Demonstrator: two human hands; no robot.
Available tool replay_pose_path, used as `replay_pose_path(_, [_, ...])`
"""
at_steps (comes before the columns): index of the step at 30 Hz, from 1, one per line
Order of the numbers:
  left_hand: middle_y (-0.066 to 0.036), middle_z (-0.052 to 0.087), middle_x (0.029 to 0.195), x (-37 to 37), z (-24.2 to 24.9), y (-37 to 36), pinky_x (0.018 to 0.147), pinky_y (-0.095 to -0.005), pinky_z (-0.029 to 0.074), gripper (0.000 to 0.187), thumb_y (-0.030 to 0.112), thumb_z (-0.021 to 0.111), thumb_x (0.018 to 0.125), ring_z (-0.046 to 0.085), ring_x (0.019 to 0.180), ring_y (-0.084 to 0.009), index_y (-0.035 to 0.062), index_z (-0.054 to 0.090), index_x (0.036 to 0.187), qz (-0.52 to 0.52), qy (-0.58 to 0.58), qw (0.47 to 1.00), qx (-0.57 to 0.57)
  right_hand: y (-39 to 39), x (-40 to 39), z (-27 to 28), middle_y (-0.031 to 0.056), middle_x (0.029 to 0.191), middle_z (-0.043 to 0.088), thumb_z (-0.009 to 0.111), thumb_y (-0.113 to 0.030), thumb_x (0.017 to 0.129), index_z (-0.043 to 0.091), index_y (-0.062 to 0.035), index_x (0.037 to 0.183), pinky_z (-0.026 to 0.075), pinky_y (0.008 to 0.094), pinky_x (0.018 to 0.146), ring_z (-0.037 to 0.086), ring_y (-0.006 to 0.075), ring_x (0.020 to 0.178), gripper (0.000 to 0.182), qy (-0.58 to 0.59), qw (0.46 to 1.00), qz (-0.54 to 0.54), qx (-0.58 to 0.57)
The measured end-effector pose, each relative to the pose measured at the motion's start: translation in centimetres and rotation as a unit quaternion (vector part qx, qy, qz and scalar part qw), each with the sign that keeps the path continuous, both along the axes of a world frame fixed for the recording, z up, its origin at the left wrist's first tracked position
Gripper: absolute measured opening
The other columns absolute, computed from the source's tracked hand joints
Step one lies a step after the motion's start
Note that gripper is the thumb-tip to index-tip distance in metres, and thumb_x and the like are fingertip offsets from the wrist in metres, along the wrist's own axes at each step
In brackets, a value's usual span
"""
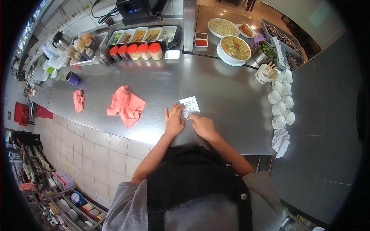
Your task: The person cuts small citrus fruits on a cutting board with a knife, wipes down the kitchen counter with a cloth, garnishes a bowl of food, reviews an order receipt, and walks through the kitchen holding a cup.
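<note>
A small white printed slip of paper (190,106) lies on the steel counter in front of me. My left hand (175,121) rests flat at its left edge, fingers apart, with fingertips touching the paper. At the lower edge of the slip is my right hand (205,127), its fingers curled and the index fingertip on the paper. The underside of that hand is hidden, so I cannot make out what, if anything, is in it. Left of my hands, a crumpled pink cloth (126,106) lies on the counter, with a smaller pink cloth (78,101) beyond it.
Red-lidded jars (143,51) and a row of filled food trays (139,35) line the back. A soup bowl (235,49) and a noodle dish (223,27) stand at the back right. Stacked white dishes (278,109) edge the right side. A purple cup (72,78) stands left.
</note>
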State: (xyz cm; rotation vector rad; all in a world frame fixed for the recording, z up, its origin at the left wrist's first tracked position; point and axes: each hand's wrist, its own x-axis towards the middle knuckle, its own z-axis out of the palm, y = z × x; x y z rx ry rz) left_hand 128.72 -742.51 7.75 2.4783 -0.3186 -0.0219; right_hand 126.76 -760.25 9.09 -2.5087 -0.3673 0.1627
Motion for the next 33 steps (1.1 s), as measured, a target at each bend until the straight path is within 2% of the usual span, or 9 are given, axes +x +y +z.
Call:
replay_pose_path(9, [-0.005, 0.046, 0.141, 0.4, -0.3, -0.3, 0.119, -0.0613, 0.007, 0.061, 0.007, 0.071, 0.078, 0.029, 0.146, -0.029, 0.0122, 0.049, 0.135, 0.009, 0.019, 1.0, 0.008, -4.9, 1.9, 1.7, 0.0155, 0.076, 0.07, 0.052, -0.012, 0.09, 0.058, -0.0133, 0.116, 0.051, 0.0509, 0.074, 0.069, 0.0392, 0.073, 0.027, 0.036, 0.967, -0.127, -0.219])
replay_pose_path(14, [-0.006, 0.047, 0.142, 0.3, -1.2, 0.0, 0.117, -0.063, 0.009, 0.062, 0.009, 0.072, 0.078, 0.029, 0.145, -0.0316, 0.0158, 0.049, 0.135, -0.004, -0.001, 1.0, -0.005, -3.0, 3.3, 0.3, 0.018, 0.097, 0.067, 0.059, -0.017, 0.091, 0.057, -0.0075, 0.11, 0.049, 0.0473, 0.081, 0.065, 0.0361, 0.093, 0.021, -0.049, 0.982, -0.158, 0.085])
replay_pose_path(18, [-0.007, 0.048, 0.141, 0.6, -2.1, 0.8, 0.118, -0.0565, 0.012, 0.055, 0.001, 0.065, 0.075, 0.033, 0.143, -0.0346, 0.0166, 0.058, 0.127, -0.007, 0.005, 0.998, -0.066, 0.7, 3.9, -3.5, 0.0142, 0.095, 0.062, 0.064, -0.006, 0.087, 0.058, -0.0053, 0.097, 0.049, 0.0398, 0.073, 0.062, 0.0307, 0.083, 0.012, -0.072, 0.953, -0.176, 0.236])
replay_pose_path(21, [-0.014, 0.052, 0.134, 1.5, -0.1, 1.5, 0.111, -0.0388, 0.033, 0.043, -0.006, 0.059, 0.076, 0.045, 0.131, -0.0258, 0.0133, 0.066, 0.114, 0.074, 0.093, 0.909, -0.4, 1.8, 3.1, 0.6, 0.0118, 0.096, 0.061, 0.063, -0.001, 0.088, 0.057, -0.0043, 0.096, 0.049, 0.0357, 0.068, 0.062, 0.0259, 0.078, 0.011, -0.149, 0.954, -0.138, 0.221])
replay_pose_path(22, [-0.013, 0.055, 0.129, 2.0, 1.1, 1.6, 0.106, -0.0353, 0.041, 0.041, -0.009, 0.058, 0.078, 0.049, 0.128, -0.0215, 0.0134, 0.066, 0.112, 0.128, 0.166, 0.845, -0.492, 1.7, 3.1, 1.5, 0.0116, 0.096, 0.06, 0.063, -0.003, 0.089, 0.057, -0.0048, 0.099, 0.049, 0.0361, 0.069, 0.062, 0.027, 0.081, 0.011, -0.14, 0.95, -0.117, 0.252])
replay_pose_path(25, [-0.008, 0.063, 0.111, 4.1, 5.8, 1.8, 0.085, -0.0319, 0.049, 0.03, -0.009, 0.059, 0.082, 0.059, 0.101, -0.0184, 0.0091, 0.067, 0.104, 0.071, 0.211, 0.841, -0.494, 2.6, 3.4, 4.6, 0.0115, 0.098, 0.059, 0.063, -0.006, 0.091, 0.057, -0.005, 0.107, 0.052, 0.0347, 0.069, 0.063, 0.0263, 0.085, 0.017, -0.123, 0.926, -0.107, 0.341])
replay_pose_path(27, [-0.004, 0.063, 0.092, 7.5, 9.8, 2.4, 0.069, -0.0285, 0.046, 0.017, -0.004, 0.064, 0.084, 0.056, 0.079, -0.0162, 0.0053, 0.066, 0.099, 0.013, -0.115, 0.957, -0.265, 2.8, 3.6, 6.5, 0.0114, 0.101, 0.058, 0.064, -0.008, 0.092, 0.056, -0.0046, 0.112, 0.053, 0.0327, 0.069, 0.064, 0.0245, 0.086, 0.022, -0.111, 0.902, -0.122, 0.399])
replay_pose_path(29, [-0.004, 0.056, 0.085, 11.6, 18.5, 4.0, 0.069, -0.0273, 0.044, 0.009, 0.001, 0.064, 0.089, 0.054, 0.08, -0.0132, 0.004, 0.063, 0.098, 0.04, -0.274, 0.944, -0.18, 2.7, 3.7, 7.9, 0.0123, 0.109, 0.055, 0.065, -0.011, 0.093, 0.051, -0.0051, 0.126, 0.055, 0.0307, 0.071, 0.064, 0.0226, 0.087, 0.037, -0.132, 0.879, -0.144, 0.435])
replay_pose_path(33, [0.001, 0.057, 0.091, 17.5, 35.5, 6.0, 0.066, -0.0204, 0.047, 0.022, 0.004, 0.072, 0.088, 0.056, 0.077, -0.0048, 0.0046, 0.053, 0.099, -0.039, -0.381, 0.804, -0.455, 0.4, 3.8, 4.3, 0.0165, 0.118, 0.051, 0.066, -0.011, 0.091, 0.046, -0.0075, 0.134, 0.056, 0.0361, 0.077, 0.062, 0.0268, 0.096, 0.048, -0.095, 0.947, -0.126, 0.279])
